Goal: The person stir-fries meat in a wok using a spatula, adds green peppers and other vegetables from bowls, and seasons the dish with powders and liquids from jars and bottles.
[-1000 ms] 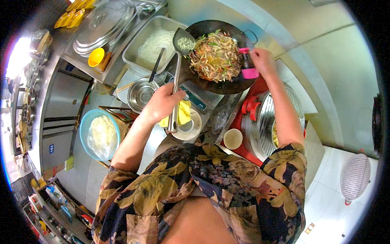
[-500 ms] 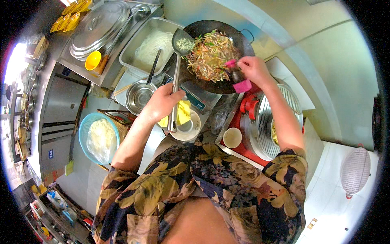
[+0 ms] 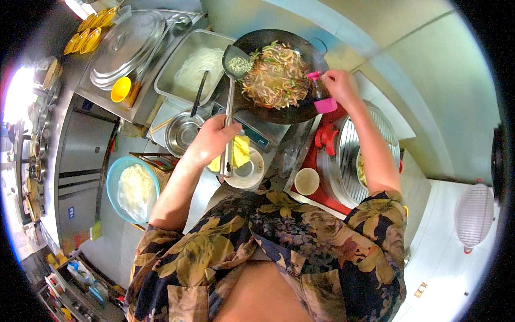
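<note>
Left hand (image 3: 213, 140) grip closed around long metal ladle (image 3: 232, 91) handle; its bowl, carrying greenish seasoning, sits up ahead at the wok (image 3: 279, 75) rim. Right hand (image 3: 339, 86) grip holds small bottle (image 3: 320, 92) with pink cap, tilted over noodles (image 3: 276, 78), just left of it.

My view is bright and evenly lit, colours saturated. A blown-out white patch of glare sits at the far left edge. The steel lid (image 3: 127, 47) and counter (image 3: 80, 145) carry soft reflections. Shadows are faint. The fisheye bends straight edges toward the rim, with a black surround. The centre is sharp; the rim is smeared and colour-fringed.
</note>
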Available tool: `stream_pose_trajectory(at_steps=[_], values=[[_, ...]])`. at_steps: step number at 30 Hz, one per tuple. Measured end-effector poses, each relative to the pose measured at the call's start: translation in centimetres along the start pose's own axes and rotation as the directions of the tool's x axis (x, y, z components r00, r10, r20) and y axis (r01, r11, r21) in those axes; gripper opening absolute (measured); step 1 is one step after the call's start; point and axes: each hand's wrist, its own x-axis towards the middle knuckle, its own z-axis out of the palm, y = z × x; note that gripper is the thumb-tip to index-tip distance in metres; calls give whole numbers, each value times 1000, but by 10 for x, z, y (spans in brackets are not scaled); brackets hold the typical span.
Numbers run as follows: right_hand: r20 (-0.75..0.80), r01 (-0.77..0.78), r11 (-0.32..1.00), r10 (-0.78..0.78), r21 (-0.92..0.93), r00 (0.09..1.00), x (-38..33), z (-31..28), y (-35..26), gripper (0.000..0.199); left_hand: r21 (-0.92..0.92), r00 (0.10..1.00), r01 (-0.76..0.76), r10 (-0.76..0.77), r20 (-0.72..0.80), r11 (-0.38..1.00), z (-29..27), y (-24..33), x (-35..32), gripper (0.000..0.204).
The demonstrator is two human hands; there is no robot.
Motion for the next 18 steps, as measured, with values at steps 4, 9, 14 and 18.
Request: stream_pose_trajectory(at_steps=[4, 9, 14, 18], values=[[0, 37, 994, -37, 99, 999, -19, -11, 10, 22, -81, 996, 65, -60, 61, 995, 15, 15, 2, 20], [-66, -117, 897, 160, 427, 985, -46, -28, 51, 24, -297, 985, 154, -122, 125, 942, 39, 20, 12, 15], [-178, -121, 612, 404, 781, 897, -93, -75, 107, 20, -317, 995, 98, -94, 29, 943, 72, 31, 10, 21], [-348, -256, 773, 520, 581, 780, -147, -111, 179, 23, -340, 985, 170, -161, 54, 925, 88, 15, 26, 27]])
